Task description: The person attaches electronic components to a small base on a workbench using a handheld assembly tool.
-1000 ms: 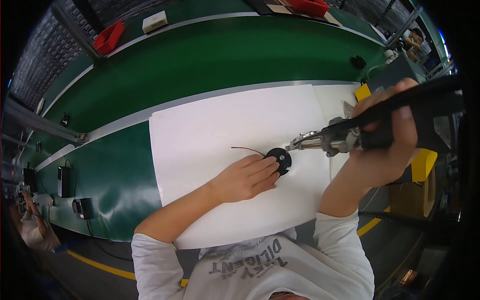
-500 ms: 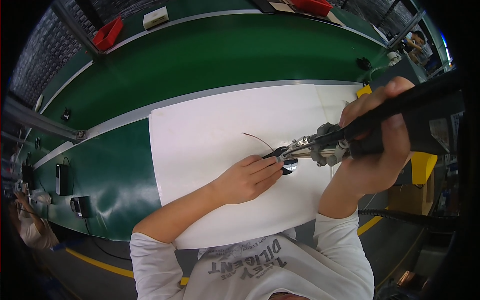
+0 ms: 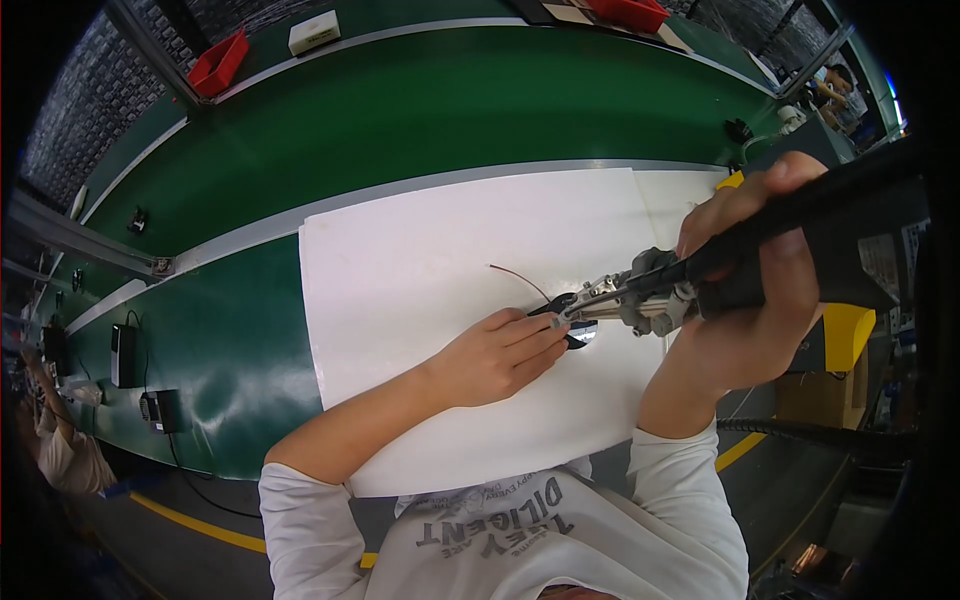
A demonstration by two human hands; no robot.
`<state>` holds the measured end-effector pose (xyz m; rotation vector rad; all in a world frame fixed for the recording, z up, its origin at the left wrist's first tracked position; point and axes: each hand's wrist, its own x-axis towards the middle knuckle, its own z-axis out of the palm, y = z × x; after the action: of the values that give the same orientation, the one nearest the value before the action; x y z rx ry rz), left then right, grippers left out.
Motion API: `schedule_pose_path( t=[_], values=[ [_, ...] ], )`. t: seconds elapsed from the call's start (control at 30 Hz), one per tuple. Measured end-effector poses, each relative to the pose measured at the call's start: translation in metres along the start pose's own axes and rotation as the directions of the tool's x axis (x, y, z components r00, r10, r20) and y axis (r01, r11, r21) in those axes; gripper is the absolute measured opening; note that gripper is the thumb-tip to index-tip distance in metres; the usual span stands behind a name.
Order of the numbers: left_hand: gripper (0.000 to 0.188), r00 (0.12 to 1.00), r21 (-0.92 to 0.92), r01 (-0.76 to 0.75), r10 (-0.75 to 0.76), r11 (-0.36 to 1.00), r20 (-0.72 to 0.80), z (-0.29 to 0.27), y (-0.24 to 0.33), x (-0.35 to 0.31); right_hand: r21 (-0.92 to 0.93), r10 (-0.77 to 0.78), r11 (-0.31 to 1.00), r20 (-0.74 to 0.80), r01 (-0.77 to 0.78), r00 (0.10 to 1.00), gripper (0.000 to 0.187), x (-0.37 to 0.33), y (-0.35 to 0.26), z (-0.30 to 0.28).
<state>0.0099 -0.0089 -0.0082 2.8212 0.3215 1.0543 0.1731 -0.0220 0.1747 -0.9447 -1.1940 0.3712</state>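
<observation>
Now shifted leftward over the round, glossy black disc [image 3: 582, 333] on the white paper sheet [image 3: 400, 260], keep the grey-metal-nosed black tool [image 3: 655, 310] steady, clamped in the right grip [image 3: 770, 325], and the disc pinned under the left grip [image 3: 490, 362] (cannot tell whether pinching), no finger beneath the nose.

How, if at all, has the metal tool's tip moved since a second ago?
Yes: against the white sheet, the metal tool's tip has shifted left and slightly downward in the picture, now overlapping the black disc.

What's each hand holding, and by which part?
Right hand grips the metal-tipped black tool by its body; left hand steadies the black disc at its left side.
</observation>
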Motion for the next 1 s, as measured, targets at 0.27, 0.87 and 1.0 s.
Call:
schedule_pose_path(
  t=[0.27,0.87,1.0],
  values=[
    [0.027,1.0,-0.013,-0.004,0.004,1.0,0.011,0.0,-0.001,-0.001,-0.105,0.071,0.99,-0.218,-0.096,0.973,0.034,-0.004,0.002,0.009],
    [0.027,1.0,0.02,-0.012,0.012,1.0,0.007,0.001,-0.001,0.0,-0.076,-0.03,0.997,0.015,0.031,0.999,0.035,0.005,0.006,-0.002],
    [0.027,1.0,0.02,-0.015,0.015,1.0,0.002,0.0,0.0,0.001,-0.047,-0.019,0.999,0.026,0.021,0.999,0.034,0.004,0.007,-0.002]
  ],
)
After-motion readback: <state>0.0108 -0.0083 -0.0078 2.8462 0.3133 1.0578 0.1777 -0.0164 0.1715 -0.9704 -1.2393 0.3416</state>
